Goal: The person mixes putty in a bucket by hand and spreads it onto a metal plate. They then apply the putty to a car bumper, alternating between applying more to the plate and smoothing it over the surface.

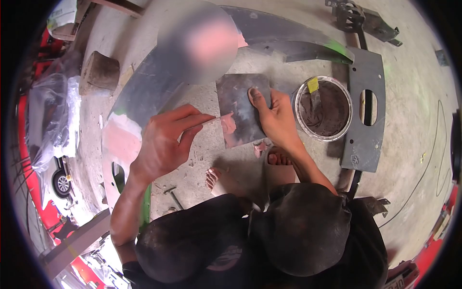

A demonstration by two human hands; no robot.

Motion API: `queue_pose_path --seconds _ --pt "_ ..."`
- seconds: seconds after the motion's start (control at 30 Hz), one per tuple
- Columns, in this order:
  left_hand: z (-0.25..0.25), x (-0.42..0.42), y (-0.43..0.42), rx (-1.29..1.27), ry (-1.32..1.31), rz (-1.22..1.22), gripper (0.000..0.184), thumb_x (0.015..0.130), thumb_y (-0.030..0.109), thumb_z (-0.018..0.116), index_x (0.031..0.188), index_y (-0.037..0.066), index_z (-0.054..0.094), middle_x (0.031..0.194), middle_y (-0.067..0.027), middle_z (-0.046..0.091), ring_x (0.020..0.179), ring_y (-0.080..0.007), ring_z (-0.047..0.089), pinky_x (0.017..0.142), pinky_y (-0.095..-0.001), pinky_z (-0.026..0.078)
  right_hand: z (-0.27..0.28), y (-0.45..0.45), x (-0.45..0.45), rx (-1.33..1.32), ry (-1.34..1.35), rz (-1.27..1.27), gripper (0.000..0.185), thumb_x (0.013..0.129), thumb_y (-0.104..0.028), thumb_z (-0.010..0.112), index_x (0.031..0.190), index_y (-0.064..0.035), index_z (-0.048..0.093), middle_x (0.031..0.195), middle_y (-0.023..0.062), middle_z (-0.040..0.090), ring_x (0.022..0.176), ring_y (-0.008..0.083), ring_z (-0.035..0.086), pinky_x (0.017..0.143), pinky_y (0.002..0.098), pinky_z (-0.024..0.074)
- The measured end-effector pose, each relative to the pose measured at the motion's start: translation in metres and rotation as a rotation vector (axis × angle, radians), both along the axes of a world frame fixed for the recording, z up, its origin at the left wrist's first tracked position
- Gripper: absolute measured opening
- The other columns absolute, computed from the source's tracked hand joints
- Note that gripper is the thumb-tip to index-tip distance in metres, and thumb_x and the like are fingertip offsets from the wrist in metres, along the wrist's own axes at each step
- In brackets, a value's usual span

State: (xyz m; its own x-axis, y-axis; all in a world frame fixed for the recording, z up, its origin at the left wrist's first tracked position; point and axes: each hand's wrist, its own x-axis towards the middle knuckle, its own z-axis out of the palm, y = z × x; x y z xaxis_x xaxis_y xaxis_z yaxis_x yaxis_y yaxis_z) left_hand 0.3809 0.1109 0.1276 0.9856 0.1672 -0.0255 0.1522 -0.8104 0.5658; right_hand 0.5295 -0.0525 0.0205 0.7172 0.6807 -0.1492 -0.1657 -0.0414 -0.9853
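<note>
My right hand grips a dark flat mixing board by its right edge, thumb on top. Pink body filler is smeared on the board's lower left part. Between the thumb and fingers of my left hand is a thin putty spreader, seen nearly edge-on, its tip at the filler. Close to the right hand stands an open round tin of dark brownish paste, with a yellow-marked flat tool stuck in it.
A large curved car body panel arches around the work, with a pink filled patch on its left. A wooden block and plastic sheeting lie left. A T-shaped tool is near my feet. A blurred patch hides part of the top.
</note>
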Motion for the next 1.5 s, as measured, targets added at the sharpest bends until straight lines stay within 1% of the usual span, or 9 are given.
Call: queue_pose_path --seconds 0.27,0.37,0.4,0.47,0.6,0.8,1.0,1.1,1.5 --pt "-0.026 -0.015 -0.015 -0.288 0.143 -0.028 0.024 0.085 -0.002 0.068 0.107 0.006 0.073 0.091 -0.0133 0.069 0.081 -0.0348 0.067 0.069 -0.0372 0.052 -0.043 0.002 -0.004 -0.078 0.160 -0.017 0.033 0.101 -0.024 0.058 0.081 0.0030 0.063 0.060 -0.0009 0.053 0.057 0.0081 0.044 0.053 0.0318 0.0373" --pt "-0.021 -0.023 -0.011 -0.233 0.147 -0.022 0.021 0.086 0.005 0.072 0.107 0.005 0.072 0.089 -0.0146 0.069 0.079 -0.0286 0.069 0.069 -0.0364 0.052 -0.052 0.004 0.000 -0.119 0.174 -0.031 0.033 0.100 -0.025 0.059 0.083 0.0027 0.065 0.061 -0.0004 0.055 0.056 0.0083 0.045 0.053 0.0315 0.0378" --pt "-0.009 -0.022 0.000 -0.300 0.257 0.176 0.021 0.088 0.012 0.074 0.107 0.004 0.072 0.091 -0.0129 0.073 0.082 -0.0175 0.071 0.071 -0.0327 0.053 -0.057 0.004 0.003 -0.148 0.164 -0.039 0.033 0.101 -0.025 0.059 0.084 0.0026 0.066 0.061 -0.0002 0.056 0.056 0.0082 0.045 0.053 0.0312 0.0379" --pt "0.005 -0.016 0.032 -0.437 0.241 0.429 0.020 0.092 0.013 0.072 0.108 0.002 0.072 0.095 -0.0101 0.075 0.085 -0.0111 0.069 0.074 -0.0291 0.054 -0.058 0.002 0.006 -0.174 0.186 -0.044 0.033 0.101 -0.026 0.059 0.087 0.0027 0.067 0.062 0.0000 0.057 0.057 0.0080 0.045 0.054 0.0307 0.0384" --pt "0.025 0.045 0.075 -0.046 0.020 0.133 0.019 0.094 0.012 0.067 0.108 -0.002 0.070 0.092 -0.0102 0.075 0.082 -0.0107 0.065 0.075 -0.0285 0.052 -0.061 0.003 0.004 -0.101 0.261 -0.047 0.033 0.102 -0.027 0.059 0.093 0.0034 0.068 0.067 0.0004 0.060 0.060 0.0077 0.048 0.057 0.0298 0.0402" --pt "0.005 0.110 0.114 0.170 0.020 0.003 0.017 0.090 0.009 0.065 0.101 -0.004 0.067 0.078 -0.0181 0.064 0.065 -0.0209 0.055 0.065 -0.0349 0.046 -0.068 -0.004 0.001 -0.120 0.253 -0.034 0.033 0.103 -0.027 0.058 0.095 0.0034 0.067 0.073 0.0021 0.063 0.067 0.0067 0.051 0.061 0.0283 0.0427" --pt "-0.009 0.138 0.129 0.269 0.016 -0.092 0.016 0.094 0.009 0.065 0.101 -0.006 0.064 0.077 -0.0118 0.061 0.063 -0.0151 0.046 0.056 -0.0304 0.040 -0.055 -0.012 0.010 -0.226 0.368 -0.014 0.035 0.103 -0.030 0.058 0.097 0.0029 0.067 0.075 0.0021 0.065 0.068 0.0070 0.053 0.062 0.0286 0.0439" --pt "-0.006 0.144 0.120 0.374 0.045 -0.028 0.014 0.088 0.008 0.064 0.098 -0.001 0.066 0.079 -0.0199 0.062 0.067 -0.0364 0.057 0.063 -0.0409 0.046 -0.056 -0.012 0.012 -0.240 0.392 -0.001 0.037 0.103 -0.032 0.058 0.097 0.0025 0.067 0.074 0.0016 0.064 0.068 0.0066 0.052 0.061 0.0284 0.0434" --pt "-0.027 0.132 0.092 0.522 -0.051 0.013 0.034 0.086 -0.001 0.061 0.113 0.015 0.072 0.094 -0.0070 0.066 0.079 -0.0326 0.066 0.069 -0.0412 0.053 -0.064 -0.008 0.018 -0.219 0.393 -0.019 0.035 0.102 -0.033 0.060 0.098 0.0012 0.067 0.073 -0.0006 0.060 0.068 0.0062 0.047 0.061 0.0274 0.0404"
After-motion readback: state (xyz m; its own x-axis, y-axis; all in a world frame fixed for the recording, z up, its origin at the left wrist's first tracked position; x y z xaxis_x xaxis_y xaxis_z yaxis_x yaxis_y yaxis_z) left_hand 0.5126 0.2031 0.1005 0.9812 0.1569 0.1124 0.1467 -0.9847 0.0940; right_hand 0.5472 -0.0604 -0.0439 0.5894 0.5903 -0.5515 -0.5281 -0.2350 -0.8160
